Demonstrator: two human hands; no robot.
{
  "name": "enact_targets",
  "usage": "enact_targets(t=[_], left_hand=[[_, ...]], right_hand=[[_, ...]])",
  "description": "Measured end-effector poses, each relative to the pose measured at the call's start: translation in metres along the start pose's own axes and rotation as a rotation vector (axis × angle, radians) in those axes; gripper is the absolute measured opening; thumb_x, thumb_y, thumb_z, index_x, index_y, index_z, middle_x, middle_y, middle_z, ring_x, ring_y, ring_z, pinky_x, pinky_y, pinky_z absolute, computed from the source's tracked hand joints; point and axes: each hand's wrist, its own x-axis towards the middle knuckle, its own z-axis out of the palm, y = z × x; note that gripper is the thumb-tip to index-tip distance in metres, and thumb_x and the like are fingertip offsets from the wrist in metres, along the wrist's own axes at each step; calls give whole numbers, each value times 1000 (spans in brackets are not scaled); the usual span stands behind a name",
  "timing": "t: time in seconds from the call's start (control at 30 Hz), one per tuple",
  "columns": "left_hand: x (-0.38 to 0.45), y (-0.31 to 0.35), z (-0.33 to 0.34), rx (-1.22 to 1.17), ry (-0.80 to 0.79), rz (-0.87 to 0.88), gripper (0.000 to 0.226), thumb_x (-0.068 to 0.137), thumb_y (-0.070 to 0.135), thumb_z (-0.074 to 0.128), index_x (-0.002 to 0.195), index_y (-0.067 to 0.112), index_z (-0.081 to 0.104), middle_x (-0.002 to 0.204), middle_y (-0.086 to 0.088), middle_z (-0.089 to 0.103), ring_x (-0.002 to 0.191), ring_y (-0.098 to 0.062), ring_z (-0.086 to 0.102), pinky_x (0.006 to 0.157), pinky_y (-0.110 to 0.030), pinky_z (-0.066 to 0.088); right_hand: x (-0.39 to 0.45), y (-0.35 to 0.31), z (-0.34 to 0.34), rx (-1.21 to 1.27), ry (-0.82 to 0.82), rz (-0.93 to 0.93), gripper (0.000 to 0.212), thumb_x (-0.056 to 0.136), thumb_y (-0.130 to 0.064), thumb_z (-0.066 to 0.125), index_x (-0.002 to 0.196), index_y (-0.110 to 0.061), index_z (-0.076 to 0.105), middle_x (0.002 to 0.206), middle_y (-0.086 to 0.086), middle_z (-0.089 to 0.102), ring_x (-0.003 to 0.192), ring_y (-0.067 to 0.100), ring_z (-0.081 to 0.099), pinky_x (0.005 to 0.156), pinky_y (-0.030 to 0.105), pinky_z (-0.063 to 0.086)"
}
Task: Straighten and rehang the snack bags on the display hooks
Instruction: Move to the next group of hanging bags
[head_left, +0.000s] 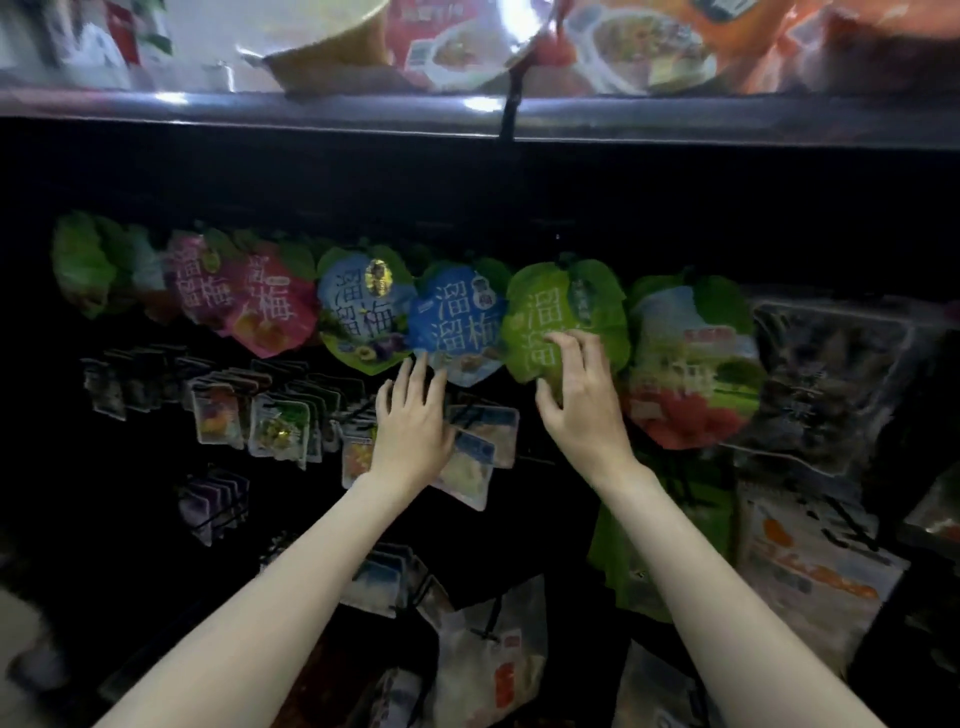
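My two bare forearms fill the bottom of the view, reaching up and forward into a dim display of hanging snack bags. My right hand (576, 384) is on the green plum bag (566, 322) in the top row: fingers curled over its lower front, thumb tucked under its bottom edge, so I am pinching the bag's lower half. My left hand (413, 415) is spread, fingers straight and slightly apart, fingertips touching the bottom edge of the blue plum bag (460, 322) just beside it. The green bag hangs between that blue one and a larger green-and-red bag (696, 364) to its right, and the edges of all three overlap. I cannot see the hooks themselves up there; the tops of the bags fade into shadow. That, I think, is the main risk: if I lift or tug the green bag without seeing its hole, it could slip off the hook or tear at the hang tab, and because the neighbours overlap it, pulling it sideways could drag the blue bag crooked or knock it down onto the small clear packets (483, 431) hanging below. Both wrists are bent back a little with my elbows low, so pressing hard with my left hand would push that bag deeper along its hook rather than square it
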Motion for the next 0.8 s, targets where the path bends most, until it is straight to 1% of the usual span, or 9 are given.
enact_targets(t=[0.13, 0.27, 0.3, 0.37, 0.43, 0.53, 0.63, 0.7, 0.8], left_hand=[[13, -63, -7, -2, -21, -57, 65, 95, 34, 43, 148, 22, 7, 157, -6, -10, 144, -28, -6, 114, -43, 7], [28, -137, -6, 41, 12, -35, 65, 95, 34, 43, 148, 21, 8, 156, -7, -14, 143, -30, -10, 114, -45, 6], [34, -159, -5, 49, 12, -20, 66, 95, 33, 44, 149, 22, 7, 156, -8, -15, 143, -31, -12, 114, -46, 6], [43, -187, -4, 62, -26, -8, 68, 95, 31, 45, 149, 28, 2, 154, -10, -21, 140, -37, -17, 113, -51, 5], [56, -212, -1, 69, -68, 12, 72, 95, 23, 45, 147, 37, -3, 151, -15, -28, 136, -45, -24, 111, -57, 4], [74, -239, 7, 143, -130, 67, 72, 94, 14, 42, 145, 44, 1, 143, -19, -40, 127, -57, -28, 108, -64, 5], [86, -258, 7, 211, -104, 73, 68, 94, 19, 44, 147, 39, 7, 142, -25, -39, 127, -61, -23, 106, -67, 7], [89, -274, 2, 170, -85, 74, 66, 93, 18, 47, 147, 31, 12, 145, -26, -33, 131, -58, -18, 108, -63, 11], [86, -297, -6, 112, -44, 132, 67, 92, 18, 50, 148, 19, 14, 150, -25, -23, 138, -49, -6, 109, -55, 21]], right_hand=[[33, -48, 50, 195, -164, 180, 52, 92, -17, 57, 139, -15, 33, 139, 3, 35, 127, 15, 36, 96, 16, 28], [69, -75, 114, 432, -460, 461, 63, 92, -25, 58, 144, -16, 24, 149, 2, 31, 135, 18, 33, 99, 22, 29], [77, -79, 137, 477, -482, 536, 67, 92, -26, 58, 146, -15, 20, 151, 2, 27, 137, 19, 30, 98, 22, 28], [88, -82, 171, 629, -371, 712, 72, 90, -26, 61, 147, -14, 17, 152, 2, 25, 138, 22, 27, 104, 26, 26], [97, -90, 201, 831, -151, 934, 83, 84, -26, 69, 148, -13, 17, 150, 5, 30, 136, 25, 31, 112, 37, 28], [110, -99, 232, 1060, 82, 1095, 89, 76, -24, 76, 145, -13, 22, 144, 8, 40, 131, 27, 39, 110, 45, 33], [115, -108, 241, 1121, 202, 1217, 78, 77, -21, 75, 141, -11, 31, 137, 11, 47, 123, 29, 47, 102, 39, 41], [111, -113, 241, 1175, 268, 1239, 65, 81, -14, 71, 136, -7, 38, 132, 13, 51, 117, 29, 52, 90, 35, 46], [102, -123, 234, 1234, 361, 1225, 43, 89, -6, 60, 130, -5, 48, 124, 13, 57, 105, 25, 56, 81, 33, 48]])
